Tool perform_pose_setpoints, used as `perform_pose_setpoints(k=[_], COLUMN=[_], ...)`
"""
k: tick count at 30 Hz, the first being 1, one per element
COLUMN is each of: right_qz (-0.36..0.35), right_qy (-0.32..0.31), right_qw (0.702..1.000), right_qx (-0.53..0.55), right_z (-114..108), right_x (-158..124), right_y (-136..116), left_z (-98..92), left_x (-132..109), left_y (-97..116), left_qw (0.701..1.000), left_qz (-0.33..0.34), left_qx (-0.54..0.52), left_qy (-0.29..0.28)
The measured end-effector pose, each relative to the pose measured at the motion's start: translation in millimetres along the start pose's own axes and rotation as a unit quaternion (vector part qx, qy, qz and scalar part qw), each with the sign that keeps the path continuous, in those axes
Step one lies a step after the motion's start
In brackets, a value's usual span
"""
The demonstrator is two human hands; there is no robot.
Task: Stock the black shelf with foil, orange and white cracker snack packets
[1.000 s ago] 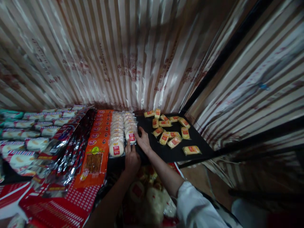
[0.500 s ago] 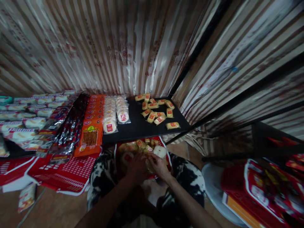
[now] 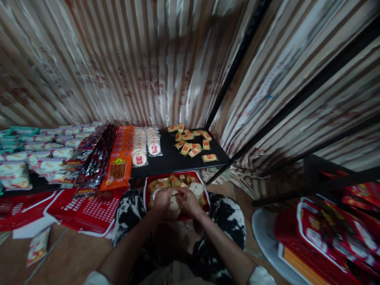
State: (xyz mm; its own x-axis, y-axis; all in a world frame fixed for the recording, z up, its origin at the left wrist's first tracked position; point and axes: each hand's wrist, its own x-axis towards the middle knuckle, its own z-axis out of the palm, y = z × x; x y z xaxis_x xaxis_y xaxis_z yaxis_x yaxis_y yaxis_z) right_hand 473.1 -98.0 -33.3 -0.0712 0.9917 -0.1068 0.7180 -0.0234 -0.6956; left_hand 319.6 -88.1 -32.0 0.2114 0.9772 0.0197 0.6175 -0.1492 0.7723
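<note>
Between my knees sits a red basket [image 3: 208, 200] with a white rim, holding round pale packets and small yellow wrapped snacks [image 3: 175, 181]. My left hand [image 3: 163, 201] and my right hand [image 3: 187, 201] are over it, fingers closed and close together at the top edge of a round pale packet [image 3: 173, 208]. Another round white packet [image 3: 196, 189] lies to the right of my right hand. Behind the basket, a black shelf [image 3: 178, 161] carries scattered yellow wrapped snacks [image 3: 194, 150] at its right end and two rows of round white crackers [image 3: 139, 157].
Orange bags [image 3: 118, 168], dark packets [image 3: 95, 166] and white packets [image 3: 50, 164] fill the shelf's left. Red baskets [image 3: 89, 209] lie below; one packet [image 3: 38, 246] is on the floor. A metal frame bar [image 3: 237, 65] and a filled red basket [image 3: 299, 233] stand right.
The camera view has shifted slightly. My hands have moved a little left in the view and now meet at a round pale packet, which shows more clearly in the basket.
</note>
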Motion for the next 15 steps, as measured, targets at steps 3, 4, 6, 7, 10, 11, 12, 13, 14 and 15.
perform_pose_setpoints(k=[3,4,6,7,10,11,12,13,14,15], right_qz=[-0.064,-0.069,-0.061,-0.052,-0.027,-0.020,-0.013,-0.004,0.008,0.021], right_qy=[0.006,0.012,0.020,0.020,0.015,0.016,0.016,0.014,0.009,0.004], right_qw=[0.998,0.997,0.998,0.998,0.993,0.989,0.984,0.980,0.974,0.969], right_qx=[-0.014,-0.014,0.008,0.030,0.117,0.146,0.174,0.200,0.224,0.246], right_z=[-11,-14,-19,-21,-23,-22,-22,-22,-21,-20], right_x=[7,9,13,14,20,23,25,28,32,35], right_y=[-13,-18,-28,-32,-40,-40,-40,-38,-37,-35], left_z=[-21.8,-28.7,-41.2,-46.8,-61.3,-65.1,-68.1,-70.1,-71.1,-71.1], left_x=[12,17,25,30,41,44,46,48,48,48], left_y=[8,10,15,17,18,17,15,12,9,6], left_qw=[0.999,0.999,0.999,0.999,0.999,0.998,0.998,0.997,0.996,0.995], left_qz=[0.007,0.009,0.008,0.006,-0.009,-0.016,-0.025,-0.033,-0.042,-0.050], left_qx=[-0.002,-0.005,-0.014,-0.020,-0.040,-0.047,-0.055,-0.064,-0.074,-0.084], left_qy=[-0.035,-0.042,-0.046,-0.045,-0.034,-0.027,-0.020,-0.014,-0.008,-0.003])
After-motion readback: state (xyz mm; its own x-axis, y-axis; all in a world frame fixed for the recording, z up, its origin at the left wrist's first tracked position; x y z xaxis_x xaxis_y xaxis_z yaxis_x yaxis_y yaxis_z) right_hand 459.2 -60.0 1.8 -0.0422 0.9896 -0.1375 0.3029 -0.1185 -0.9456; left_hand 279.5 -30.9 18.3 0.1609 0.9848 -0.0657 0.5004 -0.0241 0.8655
